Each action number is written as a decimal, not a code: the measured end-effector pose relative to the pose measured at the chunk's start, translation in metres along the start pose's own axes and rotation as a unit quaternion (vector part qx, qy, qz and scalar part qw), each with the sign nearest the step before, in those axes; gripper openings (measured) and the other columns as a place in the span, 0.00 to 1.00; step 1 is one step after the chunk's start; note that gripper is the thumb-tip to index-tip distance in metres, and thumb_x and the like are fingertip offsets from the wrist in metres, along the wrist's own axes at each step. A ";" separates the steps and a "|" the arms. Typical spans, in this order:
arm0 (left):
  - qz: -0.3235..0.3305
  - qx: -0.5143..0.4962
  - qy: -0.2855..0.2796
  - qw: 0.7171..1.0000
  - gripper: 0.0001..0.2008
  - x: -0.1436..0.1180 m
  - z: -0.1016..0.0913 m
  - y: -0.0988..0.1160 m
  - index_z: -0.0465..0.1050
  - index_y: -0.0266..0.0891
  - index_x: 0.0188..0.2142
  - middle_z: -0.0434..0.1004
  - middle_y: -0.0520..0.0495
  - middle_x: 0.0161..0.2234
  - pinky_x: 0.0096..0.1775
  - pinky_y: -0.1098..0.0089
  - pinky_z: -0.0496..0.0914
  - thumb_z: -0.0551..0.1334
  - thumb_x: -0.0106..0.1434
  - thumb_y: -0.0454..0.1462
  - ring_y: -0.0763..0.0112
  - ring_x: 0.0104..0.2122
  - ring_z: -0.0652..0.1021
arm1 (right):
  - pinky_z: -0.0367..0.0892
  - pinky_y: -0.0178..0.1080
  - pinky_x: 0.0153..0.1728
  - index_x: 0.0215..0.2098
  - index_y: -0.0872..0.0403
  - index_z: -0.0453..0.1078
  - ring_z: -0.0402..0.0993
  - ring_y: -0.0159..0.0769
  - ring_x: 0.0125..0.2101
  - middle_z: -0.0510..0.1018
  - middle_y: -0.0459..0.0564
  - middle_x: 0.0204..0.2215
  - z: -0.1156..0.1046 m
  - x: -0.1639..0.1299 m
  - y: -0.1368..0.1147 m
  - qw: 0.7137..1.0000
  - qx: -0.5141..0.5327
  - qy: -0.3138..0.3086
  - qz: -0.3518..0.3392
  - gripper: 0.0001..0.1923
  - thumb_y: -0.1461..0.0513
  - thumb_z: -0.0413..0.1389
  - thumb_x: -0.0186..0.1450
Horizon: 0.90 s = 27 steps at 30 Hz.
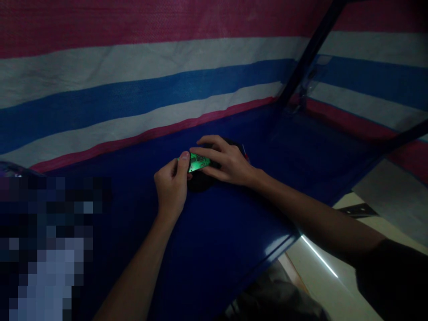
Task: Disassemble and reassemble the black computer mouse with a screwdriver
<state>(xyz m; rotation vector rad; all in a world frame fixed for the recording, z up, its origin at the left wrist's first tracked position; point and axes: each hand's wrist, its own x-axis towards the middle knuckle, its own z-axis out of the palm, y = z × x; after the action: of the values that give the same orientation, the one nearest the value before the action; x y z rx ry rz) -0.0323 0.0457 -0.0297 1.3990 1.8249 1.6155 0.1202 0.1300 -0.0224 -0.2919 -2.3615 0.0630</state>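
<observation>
A small green circuit board (pixel 198 163) is lit up brightly between my two hands above the dark blue tabletop. My left hand (pixel 174 182) pinches the board's left end, with the thumb on its upper face. From the right, my right hand (pixel 230 162) reaches over it. One finger lies along the board's far edge and the thumb along its near edge, while another finger is lifted. Under and behind the hands is a dark object (pixel 199 184), mostly hidden, and its kind cannot be made out.
The blue tabletop (pixel 200 249) runs up to a striped red, white and blue sheet (pixel 140 93) at the back. A dark frame post (pixel 306 58) stands at the back right. Pale floor (pixel 321 254) shows at lower right. The lower left is pixelated.
</observation>
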 end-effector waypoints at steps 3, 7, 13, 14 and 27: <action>0.001 -0.007 -0.009 1.000 0.24 0.001 0.001 -0.002 0.64 0.40 0.19 0.66 0.53 0.16 0.23 0.70 0.60 0.54 0.64 0.53 0.74 0.18 0.67 | 0.72 0.42 0.40 0.53 0.58 0.67 0.71 0.39 0.44 0.70 0.58 0.48 0.001 0.000 0.002 1.000 -0.002 0.014 -0.014 0.18 0.59 0.48 0.69; 0.015 -0.013 -0.003 1.000 0.25 0.001 0.001 -0.005 0.64 0.41 0.20 0.67 0.52 0.18 0.24 0.70 0.62 0.51 0.65 0.54 0.74 0.20 0.69 | 0.71 0.42 0.41 0.53 0.58 0.68 0.73 0.38 0.42 0.73 0.56 0.45 0.001 -0.001 0.003 1.000 -0.002 0.002 -0.001 0.17 0.61 0.48 0.69; 0.014 -0.039 -0.013 0.999 0.25 0.001 0.002 -0.007 0.63 0.41 0.20 0.67 0.51 0.18 0.25 0.70 0.63 0.51 0.64 0.55 0.74 0.20 0.69 | 0.71 0.40 0.39 0.51 0.60 0.69 0.74 0.37 0.41 0.76 0.55 0.43 0.000 0.000 0.001 1.000 0.003 -0.006 0.028 0.17 0.61 0.49 0.68; 0.009 -0.042 -0.014 0.999 0.25 0.001 0.002 -0.007 0.63 0.41 0.20 0.67 0.51 0.18 0.24 0.70 0.63 0.50 0.64 0.55 0.74 0.20 0.69 | 0.71 0.39 0.39 0.51 0.60 0.69 0.74 0.37 0.41 0.76 0.56 0.42 0.000 0.000 0.001 1.000 0.005 -0.004 0.027 0.17 0.61 0.49 0.68; 0.005 -0.034 -0.010 0.999 0.23 0.003 0.003 -0.010 0.66 0.40 0.22 0.67 0.52 0.17 0.22 0.72 0.63 0.53 0.64 0.54 0.74 0.19 0.69 | 0.72 0.39 0.38 0.49 0.61 0.70 0.74 0.36 0.40 0.76 0.55 0.41 0.000 0.001 0.003 1.000 0.015 0.016 0.022 0.16 0.61 0.49 0.68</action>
<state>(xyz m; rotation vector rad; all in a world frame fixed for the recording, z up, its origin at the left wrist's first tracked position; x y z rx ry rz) -0.0360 0.0511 -0.0386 1.3922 1.7385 1.6460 0.1202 0.1332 -0.0225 -0.3284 -2.3200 0.1128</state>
